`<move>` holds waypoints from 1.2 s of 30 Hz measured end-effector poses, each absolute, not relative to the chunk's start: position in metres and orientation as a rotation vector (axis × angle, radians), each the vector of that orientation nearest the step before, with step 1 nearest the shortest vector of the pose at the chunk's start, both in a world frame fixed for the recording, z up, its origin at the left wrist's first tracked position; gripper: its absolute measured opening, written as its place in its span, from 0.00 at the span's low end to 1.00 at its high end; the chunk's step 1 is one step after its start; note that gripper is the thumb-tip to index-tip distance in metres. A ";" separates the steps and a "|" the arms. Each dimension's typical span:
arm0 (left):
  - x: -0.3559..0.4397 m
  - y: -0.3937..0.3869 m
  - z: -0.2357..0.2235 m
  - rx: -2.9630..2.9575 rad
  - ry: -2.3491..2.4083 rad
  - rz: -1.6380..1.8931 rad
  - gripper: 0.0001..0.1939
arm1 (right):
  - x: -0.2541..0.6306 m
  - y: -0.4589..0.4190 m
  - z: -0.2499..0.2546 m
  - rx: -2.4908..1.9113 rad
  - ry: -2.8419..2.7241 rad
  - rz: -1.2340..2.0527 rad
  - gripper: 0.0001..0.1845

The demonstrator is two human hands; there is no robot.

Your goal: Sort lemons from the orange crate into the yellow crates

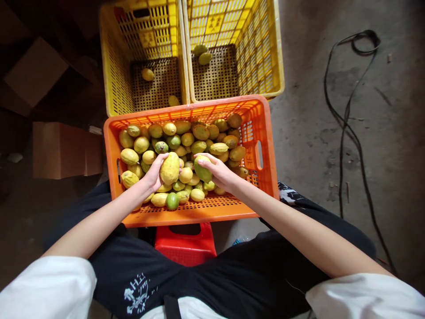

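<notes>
My left hand (155,173) is closed around a large yellow lemon (170,168), its bumpy side facing up. A green lemon (203,169) is gripped in my right hand (217,171), with the thumb lying over its top. Both hands are above an orange crate (191,215) that holds many yellow and greenish lemons. Among them, a bright green lemon (172,201) lies near the crate's front wall. The fingertips beneath each held fruit are mostly hidden.
Behind the orange crate stand a left yellow crate (109,79) and a right yellow crate (277,66), each with a couple of lemons inside. A red stool (185,248) is between my legs. Cardboard boxes (63,148) sit at left; a black cable (345,119) lies on the floor at right.
</notes>
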State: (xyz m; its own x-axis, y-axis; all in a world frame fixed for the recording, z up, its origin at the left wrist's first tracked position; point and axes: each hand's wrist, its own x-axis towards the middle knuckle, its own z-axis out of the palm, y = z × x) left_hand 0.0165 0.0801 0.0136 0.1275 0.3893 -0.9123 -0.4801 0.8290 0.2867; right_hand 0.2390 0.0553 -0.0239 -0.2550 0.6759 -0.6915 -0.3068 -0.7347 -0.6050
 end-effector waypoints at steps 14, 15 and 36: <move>0.004 0.070 -0.009 0.101 1.286 0.593 0.12 | 0.239 0.055 -0.029 -1.386 -0.346 2.036 0.35; 0.003 0.071 -0.009 0.097 1.293 0.596 0.13 | 0.239 0.056 -0.030 -1.394 -0.350 2.031 0.35; 0.018 0.080 0.016 -0.054 1.369 0.601 0.15 | 0.241 0.062 -0.027 -1.442 -0.282 2.006 0.24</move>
